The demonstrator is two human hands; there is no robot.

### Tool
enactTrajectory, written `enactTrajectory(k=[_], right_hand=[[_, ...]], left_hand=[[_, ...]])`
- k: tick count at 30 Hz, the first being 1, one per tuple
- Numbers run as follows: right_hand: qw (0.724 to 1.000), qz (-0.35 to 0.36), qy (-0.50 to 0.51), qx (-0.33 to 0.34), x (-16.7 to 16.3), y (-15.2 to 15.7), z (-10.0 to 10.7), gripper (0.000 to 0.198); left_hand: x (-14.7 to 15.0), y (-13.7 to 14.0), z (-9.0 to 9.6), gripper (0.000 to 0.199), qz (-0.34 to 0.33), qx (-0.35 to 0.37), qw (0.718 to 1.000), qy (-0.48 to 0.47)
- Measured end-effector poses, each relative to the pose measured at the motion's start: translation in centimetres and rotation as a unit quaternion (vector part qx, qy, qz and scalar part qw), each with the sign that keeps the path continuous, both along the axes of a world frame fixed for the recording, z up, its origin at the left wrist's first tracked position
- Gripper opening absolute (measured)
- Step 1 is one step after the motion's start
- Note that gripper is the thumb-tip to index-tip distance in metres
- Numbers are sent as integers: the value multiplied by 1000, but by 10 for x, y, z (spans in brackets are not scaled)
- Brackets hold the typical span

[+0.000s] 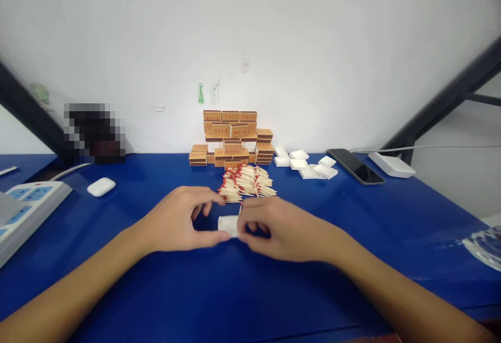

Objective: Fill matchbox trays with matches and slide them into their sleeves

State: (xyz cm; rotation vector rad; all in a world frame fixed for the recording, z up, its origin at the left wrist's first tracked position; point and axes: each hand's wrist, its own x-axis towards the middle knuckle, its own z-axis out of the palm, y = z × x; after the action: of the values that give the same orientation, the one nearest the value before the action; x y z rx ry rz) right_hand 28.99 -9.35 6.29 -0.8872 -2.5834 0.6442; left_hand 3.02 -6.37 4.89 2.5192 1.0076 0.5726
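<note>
A small white matchbox tray [227,224] rests on the blue table between my two hands. My left hand [186,220] curves around its left side with thumb and fingers apart; the thumb tip is at the tray's near edge. Over the tray's right end, my right hand [274,228] is closed in a pinch. A single match [240,209] shows at its fingertips, mostly covered by the fingers. Just beyond both hands lies a loose heap of red-tipped matches [246,181].
Behind the heap, matchboxes [230,130] are stacked against the wall. Several white trays [309,165] lie to their right, then a phone [355,166] and a white box [391,165]. At left are a white earbud case [101,187] and a power strip [35,207]. A clear plastic object [485,246] sits far right.
</note>
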Motion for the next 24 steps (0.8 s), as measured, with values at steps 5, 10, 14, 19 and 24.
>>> enactTrajectory(k=[5,10,14,19,24], right_hand=[[999,15,-19,-29,-2,-2,-4,6],[996,-87,7,16,16,19,0,8],[986,-158,7,50,11,22,-10,8],[961,-272,5,36,-13,16,-30,26],[958,-285,-9,17,-15,15,-35,10]], left_hand=[[5,-7,2,36,-28,-44,997,52],[4,-6,0,32,-21,-65,995,69],[6,-6,-2,31,-25,-83,993,76],[8,-8,-4,28,-27,-72,994,77],[8,-7,-4,28,-24,-71,994,78]])
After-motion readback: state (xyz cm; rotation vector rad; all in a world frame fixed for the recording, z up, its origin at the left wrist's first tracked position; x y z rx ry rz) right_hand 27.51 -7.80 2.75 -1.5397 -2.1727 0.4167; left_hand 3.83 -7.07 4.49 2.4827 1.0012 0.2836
